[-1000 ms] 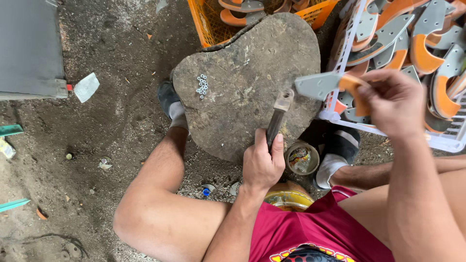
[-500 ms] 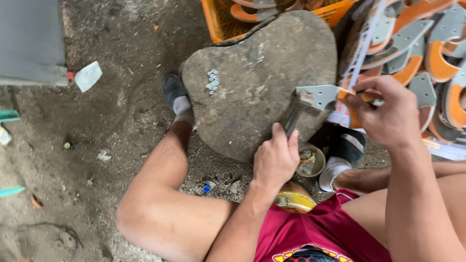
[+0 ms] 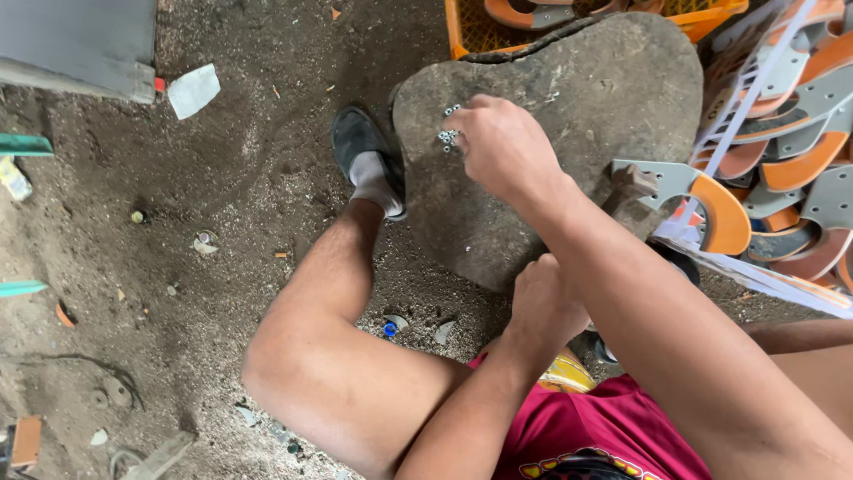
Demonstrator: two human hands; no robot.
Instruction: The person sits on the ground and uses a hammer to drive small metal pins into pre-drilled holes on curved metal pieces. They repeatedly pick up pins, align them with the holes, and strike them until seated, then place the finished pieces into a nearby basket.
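The right hand (image 3: 502,147) reaches across one flat stone slab (image 3: 569,133), fingertips pinched down on a cluster of small metal nuts (image 3: 447,133) — too small to count. The left hand (image 3: 544,307) is closed around a hammer handle; the hammer head (image 3: 629,182) rests on the slab beside one grey-and-orange curved part (image 3: 702,200). Beyond sits one orange crate (image 3: 471,31) — and a white scrap (image 3: 193,89) lies on the dirt.

Not much packaging here tbh. There's an orange plastic crate (image 3: 471,31) along the top edge, behind the stone, holding curved orange and grey parts. A small yellowish wrapper (image 3: 13,178) lies at the far left on the dirt floor. No labels, signs or screens that I can make out.
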